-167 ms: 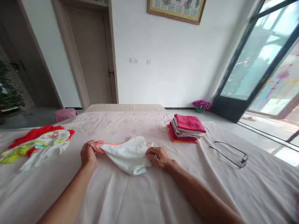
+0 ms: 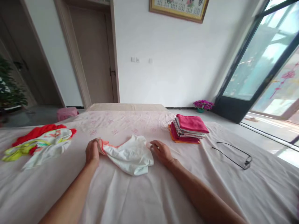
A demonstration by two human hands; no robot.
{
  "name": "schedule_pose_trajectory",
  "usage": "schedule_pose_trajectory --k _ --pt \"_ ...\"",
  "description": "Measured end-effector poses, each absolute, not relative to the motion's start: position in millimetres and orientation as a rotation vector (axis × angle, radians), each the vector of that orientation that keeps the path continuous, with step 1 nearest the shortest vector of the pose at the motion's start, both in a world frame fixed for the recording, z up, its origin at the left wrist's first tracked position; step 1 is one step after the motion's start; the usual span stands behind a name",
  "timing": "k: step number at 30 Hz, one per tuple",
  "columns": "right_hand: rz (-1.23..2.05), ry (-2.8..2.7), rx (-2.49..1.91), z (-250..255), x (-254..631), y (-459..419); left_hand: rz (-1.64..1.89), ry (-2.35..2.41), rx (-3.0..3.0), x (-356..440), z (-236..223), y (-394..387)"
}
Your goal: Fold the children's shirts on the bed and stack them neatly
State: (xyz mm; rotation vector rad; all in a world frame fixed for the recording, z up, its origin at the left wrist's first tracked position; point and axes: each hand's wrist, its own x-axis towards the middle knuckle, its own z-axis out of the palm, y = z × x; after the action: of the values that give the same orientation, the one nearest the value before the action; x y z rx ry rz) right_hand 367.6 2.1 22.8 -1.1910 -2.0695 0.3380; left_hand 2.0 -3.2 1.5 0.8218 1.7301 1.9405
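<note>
Clamping the cloth's [image 2: 133,158] peach edge, left hand [image 2: 92,152] at its 9 o'clock, turned more upright than before. Right hand [image 2: 161,151] at 3 o'clock: pinched the edge earlier, now fingers parted, half curled beside it; contact, cannot tell. Cloth sits at 7 o'clock from view centre on the sheet [image 2: 126,199]; white, soft, rumpled. Stack [image 2: 192,124] at 2 o'clock unchanged: folded fabric, squared layers, fuchsia on top. Pile [image 2: 46,141] at 9 o'clock: red, white, yellow, loosely crumpled. Glasses [image 2: 247,163] at 3 o'clock: thin dark frame, arms extended. Sheet wrinkled, pale, pink print at 12 o'clock.
</note>
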Motion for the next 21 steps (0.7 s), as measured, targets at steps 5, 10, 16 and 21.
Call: schedule_pose_trajectory --k 5,10,16,21 --pt "0.242 -2.186 -1.276 24 366 4 1.644 2.037 1.214 14 7 -16" --pt "0.154 -2.323 -1.334 28 361 -2 1.536 2.23 1.919 23 13 -25" --pt "0.093 -2.44 -1.197 34 359 -5 1.372 1.633 2.171 67 13 -22" --pt "-0.026 -2.467 -0.988 34 355 -9 1.054 1.792 1.911 91 6 -10"
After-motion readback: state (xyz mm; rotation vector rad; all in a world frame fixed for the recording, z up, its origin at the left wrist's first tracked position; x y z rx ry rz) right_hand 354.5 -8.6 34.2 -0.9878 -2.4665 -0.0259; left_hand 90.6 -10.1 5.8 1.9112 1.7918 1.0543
